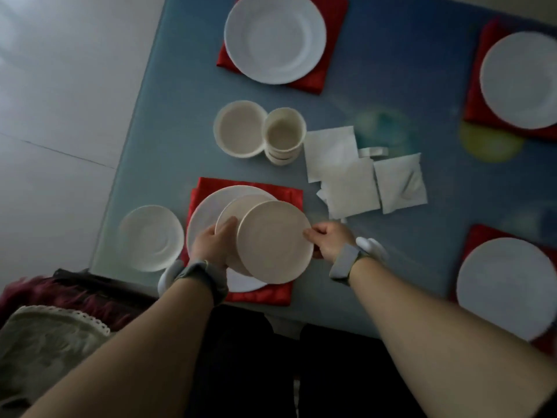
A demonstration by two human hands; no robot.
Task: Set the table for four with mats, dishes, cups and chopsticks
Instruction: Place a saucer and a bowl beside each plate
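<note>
Both hands grip small beige dishes above the near setting. Our left hand (214, 243) is closed on the left edge of the lower small dish (233, 211), thumb on top. Our right hand (327, 240) pinches the right rim of the upper small dish (275, 241), which overlaps the lower one and sits offset to the right. Each wrist carries a grey band with a white unit.

Under both dishes lies a white plate (205, 212) on a red mat (268, 292) at the near edge of the blue table (391, 70). Just left of that mat, a white saucer-like plate (150, 238) rests directly on the table. At near right, a second white plate (506, 286) sits on a red mat (479, 233).

Toward the table centre, several white napkins (349, 185) lie overlapping, right of a beige bowl (239, 128) and a stack of beige cups (284, 134); the bowl and the stack touch or nearly touch.

At far left, a white plate (275, 37) covers a red mat (334, 13). At far right, another white plate (518, 79) rests on a red mat (479, 86). We cannot identify chopsticks with certainty; the view is dim and blurred.
</note>
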